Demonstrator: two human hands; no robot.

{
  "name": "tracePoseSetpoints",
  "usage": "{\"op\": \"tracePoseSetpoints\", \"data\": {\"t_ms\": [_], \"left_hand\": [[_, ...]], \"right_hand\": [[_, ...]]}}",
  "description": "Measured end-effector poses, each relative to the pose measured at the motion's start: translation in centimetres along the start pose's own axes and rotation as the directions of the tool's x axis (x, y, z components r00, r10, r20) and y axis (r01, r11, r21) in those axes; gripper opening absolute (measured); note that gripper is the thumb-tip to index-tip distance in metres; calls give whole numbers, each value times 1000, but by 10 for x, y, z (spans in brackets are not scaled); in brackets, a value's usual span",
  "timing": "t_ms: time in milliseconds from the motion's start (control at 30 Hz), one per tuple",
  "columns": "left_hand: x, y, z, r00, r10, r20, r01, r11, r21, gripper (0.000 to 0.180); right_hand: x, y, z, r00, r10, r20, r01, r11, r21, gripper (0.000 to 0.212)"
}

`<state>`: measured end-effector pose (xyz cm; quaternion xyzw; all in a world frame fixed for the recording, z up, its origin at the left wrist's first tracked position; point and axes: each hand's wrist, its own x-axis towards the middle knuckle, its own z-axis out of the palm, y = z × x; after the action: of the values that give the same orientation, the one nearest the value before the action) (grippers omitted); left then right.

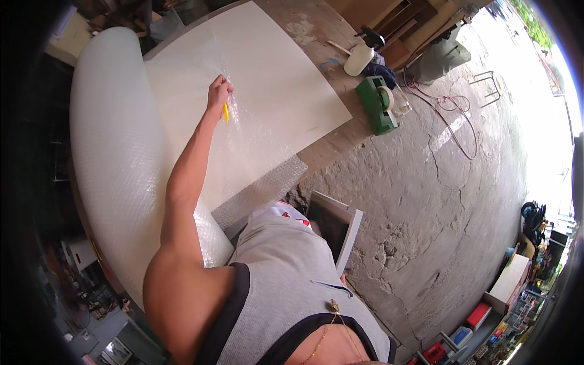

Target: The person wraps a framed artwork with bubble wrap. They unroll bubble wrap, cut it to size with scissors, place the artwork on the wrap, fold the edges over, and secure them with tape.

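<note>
Bubble wrap (258, 190) stretches from its roll (112, 121) over a white sheet (292, 79) on the tabletop (307, 33) as your clenched left hand (220, 91) grips a yellow tool (226, 113). Your right hand (344, 279), a sliver beside the framed panel (331, 226), shows too little to tell its grip.

The left hand (219, 92) hides part of the yellow tool (226, 114), the shirt (283, 267) part of the framed panel (334, 226)

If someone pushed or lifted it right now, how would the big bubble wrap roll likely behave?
The bubble wrap roll is probably light for its bulk, being wound from thin, air-pocketed plastic. Its rounded sides suggest it could roll if pushed. Its surface would likely dent under a grip, and the loose sheet looks thin enough to flop.
</note>
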<state>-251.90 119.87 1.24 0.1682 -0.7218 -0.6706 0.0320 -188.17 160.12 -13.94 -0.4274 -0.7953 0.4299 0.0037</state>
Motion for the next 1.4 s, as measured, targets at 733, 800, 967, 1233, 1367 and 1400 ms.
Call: {"op": "tracePoseSetpoints", "data": {"t_ms": [733, 800, 967, 1233, 1367, 1400], "left_hand": [[111, 42, 83, 971, 238, -37, -238, 971, -20, 4], [104, 27, 103, 971, 241, -4, -241, 970, 46, 3], [53, -14, 152, 992, 58, 110, -83, 967, 241, 10], [76, -22, 174, 985, 112, 128, -157, 892, 423, 14], [125, -29, 192, 976, 189, 109, -218, 872, 439, 15], [135, -32, 197, 975, 199, 99, -223, 870, 440, 15]], "right_hand": [[19, 23, -28, 992, 88, -88, -94, 993, -67, 50], [23, 25, -28, 983, 146, -115, -158, 982, -101, 47], [37, 40, -42, 982, 161, -98, -164, 986, -23, 48], [66, 40, -60, 993, 118, -13, -118, 971, -206, 56], [88, 25, -56, 973, 223, -66, -229, 968, -103, 56], [91, 19, -58, 969, 235, -76, -243, 960, -137, 55]]}}
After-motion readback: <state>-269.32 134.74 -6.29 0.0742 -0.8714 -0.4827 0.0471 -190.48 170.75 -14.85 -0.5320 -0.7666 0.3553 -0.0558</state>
